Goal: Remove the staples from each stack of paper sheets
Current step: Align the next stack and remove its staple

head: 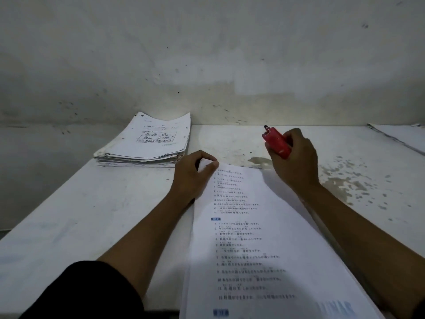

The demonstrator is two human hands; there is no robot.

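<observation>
Left hand [192, 174] pinches the printed sheet's [259, 238] corner; right hand [293, 157] grips a red staple remover [277, 143].

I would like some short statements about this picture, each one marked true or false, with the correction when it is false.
1. The right hand holds a red staple remover. True.
2. The left hand pinches the top left corner of the printed sheets. True.
3. The pile of papers lies to the right of both hands. False: it lies to the left, near the wall.
4. The staple remover rests on the table. False: it is held above the table.
5. The remover touches the printed sheets. False: it is apart from them.
</observation>
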